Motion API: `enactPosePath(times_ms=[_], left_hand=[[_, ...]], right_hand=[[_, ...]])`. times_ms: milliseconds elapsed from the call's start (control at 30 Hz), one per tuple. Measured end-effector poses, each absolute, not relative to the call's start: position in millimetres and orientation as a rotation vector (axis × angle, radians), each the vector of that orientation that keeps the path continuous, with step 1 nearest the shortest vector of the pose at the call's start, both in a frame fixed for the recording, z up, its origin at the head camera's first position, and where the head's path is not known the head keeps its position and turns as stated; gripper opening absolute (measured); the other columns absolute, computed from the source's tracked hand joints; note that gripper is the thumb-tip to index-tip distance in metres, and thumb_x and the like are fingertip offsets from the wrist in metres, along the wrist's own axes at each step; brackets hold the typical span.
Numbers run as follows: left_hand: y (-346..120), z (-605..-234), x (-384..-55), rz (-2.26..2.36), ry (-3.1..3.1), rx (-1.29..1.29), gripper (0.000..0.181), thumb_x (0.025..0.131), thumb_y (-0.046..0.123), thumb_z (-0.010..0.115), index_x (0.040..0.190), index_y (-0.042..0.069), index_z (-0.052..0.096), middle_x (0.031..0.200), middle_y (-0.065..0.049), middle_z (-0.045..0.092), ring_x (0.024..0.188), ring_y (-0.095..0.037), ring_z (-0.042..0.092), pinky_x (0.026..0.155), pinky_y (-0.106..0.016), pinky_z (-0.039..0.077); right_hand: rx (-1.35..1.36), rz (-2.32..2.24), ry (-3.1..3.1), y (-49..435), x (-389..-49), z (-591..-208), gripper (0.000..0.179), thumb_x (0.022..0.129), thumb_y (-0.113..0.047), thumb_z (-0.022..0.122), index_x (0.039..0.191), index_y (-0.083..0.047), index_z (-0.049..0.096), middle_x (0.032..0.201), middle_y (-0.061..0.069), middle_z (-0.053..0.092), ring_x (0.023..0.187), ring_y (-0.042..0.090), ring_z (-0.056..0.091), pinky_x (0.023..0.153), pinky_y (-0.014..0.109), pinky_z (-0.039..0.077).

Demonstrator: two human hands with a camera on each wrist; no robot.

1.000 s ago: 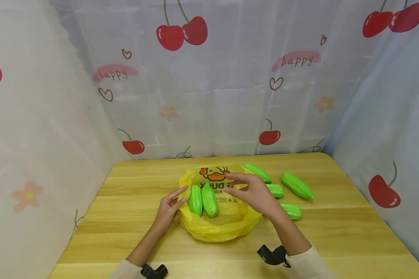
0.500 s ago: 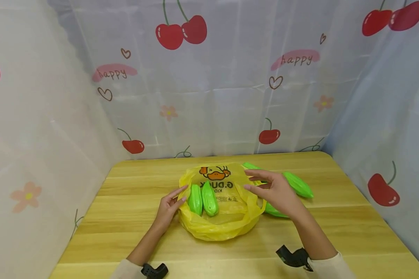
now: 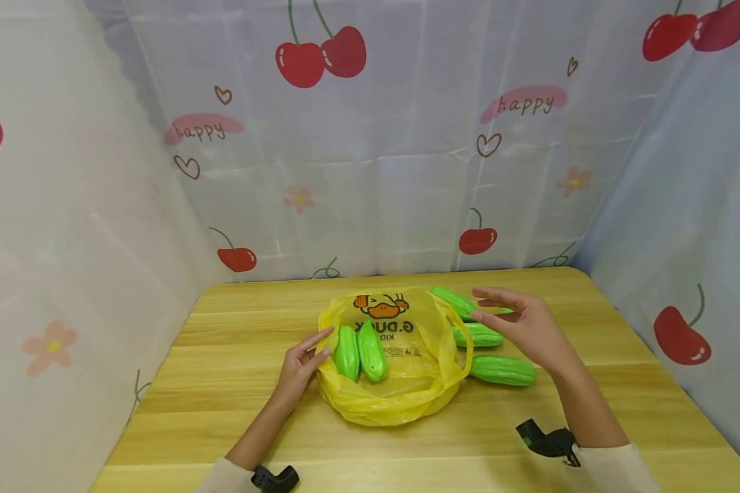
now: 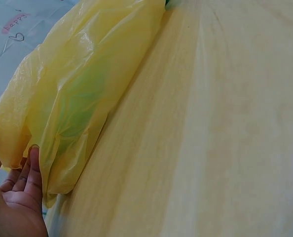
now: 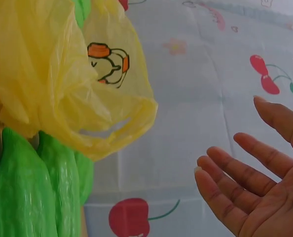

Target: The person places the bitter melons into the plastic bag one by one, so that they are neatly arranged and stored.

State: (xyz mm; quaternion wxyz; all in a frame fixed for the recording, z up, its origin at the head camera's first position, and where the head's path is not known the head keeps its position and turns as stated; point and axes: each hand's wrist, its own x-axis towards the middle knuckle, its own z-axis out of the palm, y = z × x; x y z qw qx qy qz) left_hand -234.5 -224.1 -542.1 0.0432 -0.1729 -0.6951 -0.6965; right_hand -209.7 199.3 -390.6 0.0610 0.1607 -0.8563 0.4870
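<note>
A yellow plastic bag (image 3: pixel 385 407) with a duck print lies open-mouthed on the table; two bright green ridged gourds (image 3: pixel 372 352) are inside it, side by side. My left hand (image 3: pixel 294 370) touches the bag's left rim with extended fingers, thumb and index tips apart. To the right, my right hand (image 3: pixel 527 329) hovers above the loose gourds, fingers spread and nothing held. Outside the bag lie a far gourd (image 3: pixel 453 302), a middle gourd (image 3: pixel 479 335) and a near gourd (image 3: pixel 502 370). Another gourd is mostly hidden behind the right hand.
The wooden table (image 3: pixel 222 370) has a back edge close to the cherry-print curtain (image 3: pixel 376 205), which also encloses both sides. A loop handle (image 3: pixel 466 342) of the bag sticks out at its right, beside the loose gourds.
My right hand has moved rightward from over the bag's mouth to above the loose gourds. The bag's right handle now stands out further. My left hand has stayed at the rim.
</note>
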Motion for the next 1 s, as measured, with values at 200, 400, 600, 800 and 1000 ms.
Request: enactPosePath(times_ms=[200, 400, 600, 800, 1000], left_hand=[[-223.4, -542.6, -234.9, -2.127, -2.129, -0.522, 0.044, 0.102, 0.013, 0.063, 0.145, 0.004, 0.056, 0.151, -0.016, 0.050, 0.128, -0.020, 0.056, 0.092, -0.022, 0.053], [-222.7, -543.2, -235.5, -2.126, -2.121, -0.539, 0.045, 0.101, 0.011, 0.063, 0.145, 0.002, 0.055, 0.150, -0.017, 0.051, 0.135, -0.021, 0.050, 0.095, -0.021, 0.051], [-223.0, -542.7, -234.3, -2.133, -2.122, -0.526, 0.045, 0.101, 0.012, 0.063, 0.145, 0.004, 0.056, 0.150, -0.015, 0.051, 0.137, -0.018, 0.048, 0.097, -0.022, 0.050], [-223.5, -542.2, -233.7, -2.127, -2.123, -0.529, 0.045, 0.101, 0.011, 0.063, 0.145, 0.003, 0.056, 0.151, -0.016, 0.051, 0.130, -0.016, 0.054, 0.093, -0.021, 0.052], [-222.4, -542.3, -233.5, -2.132, -2.116, -0.538, 0.045, 0.101, 0.010, 0.063, 0.144, 0.002, 0.056, 0.150, -0.017, 0.051, 0.133, -0.020, 0.053, 0.095, -0.022, 0.052]], right_hand=[[0.455, 1.397, -2.580, 221.1, -224.2, -400.8, 0.046, 0.098, -0.033, 0.070, 0.141, -0.018, 0.062, 0.136, 0.007, 0.065, 0.116, 0.016, 0.062, 0.084, 0.018, 0.052], [0.418, 1.385, -2.576, 237.6, -233.7, -411.0, 0.048, 0.098, -0.032, 0.070, 0.142, -0.017, 0.061, 0.136, 0.011, 0.065, 0.121, 0.028, 0.059, 0.084, 0.015, 0.049], [0.385, 1.352, -2.568, 248.2, -242.0, -418.4, 0.049, 0.098, -0.032, 0.070, 0.143, -0.015, 0.060, 0.137, 0.014, 0.064, 0.122, 0.029, 0.059, 0.083, 0.012, 0.049], [0.331, 1.324, -2.583, 258.8, -244.8, -422.6, 0.052, 0.097, -0.034, 0.070, 0.144, -0.014, 0.059, 0.138, 0.014, 0.063, 0.118, 0.011, 0.061, 0.082, 0.009, 0.048], [0.296, 1.338, -2.582, 271.3, -248.0, -432.0, 0.057, 0.097, -0.035, 0.071, 0.147, -0.012, 0.056, 0.139, 0.017, 0.061, 0.115, -0.001, 0.058, 0.083, 0.008, 0.046]])
